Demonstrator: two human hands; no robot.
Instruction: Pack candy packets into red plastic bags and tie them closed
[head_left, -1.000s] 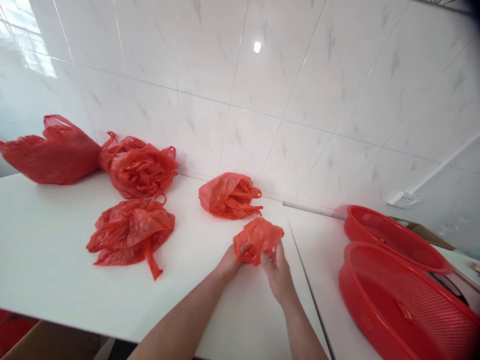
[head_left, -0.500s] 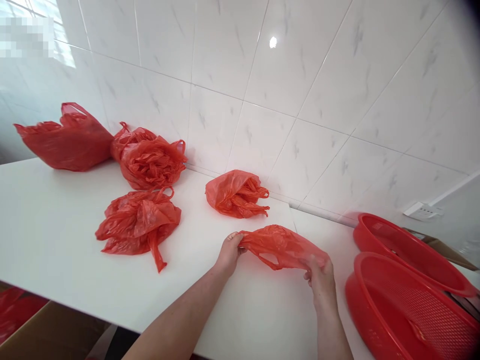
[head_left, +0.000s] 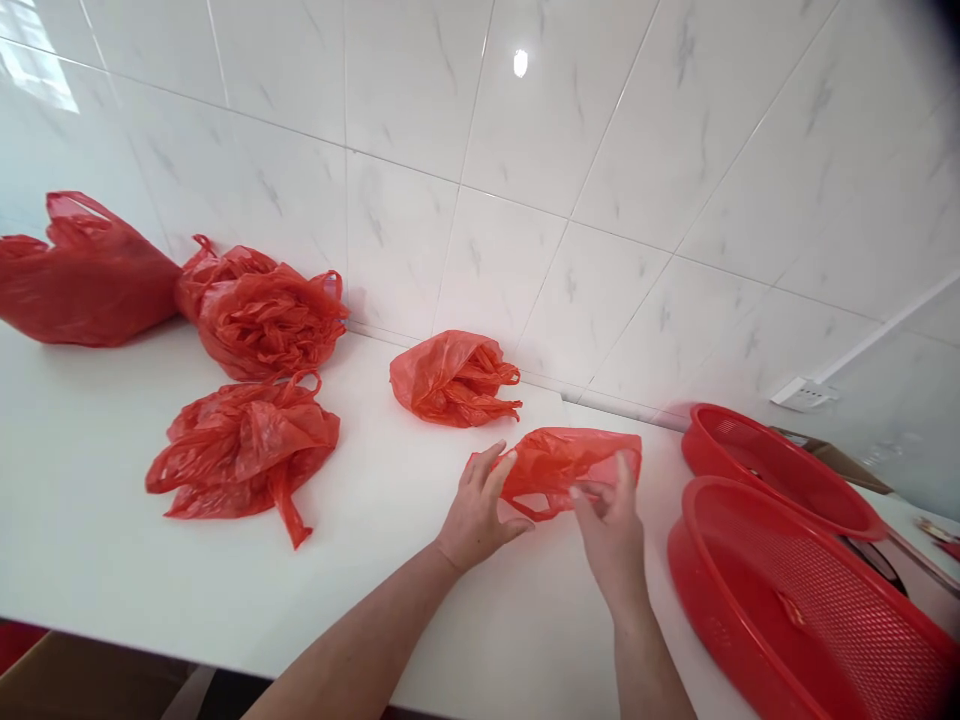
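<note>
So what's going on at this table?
A person's left hand is spread open at one end of a red plastic bag over the white table. The right hand is near the other end; whether it grips is unclear. More red bags sit to the left, with two red baskets to the right.

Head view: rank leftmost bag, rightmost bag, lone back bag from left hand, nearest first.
1. Rightmost bag: at the left hand, mostly to its right.
2. Lone back bag: beyond the hand, slightly left.
3. Leftmost bag: far left.
</note>
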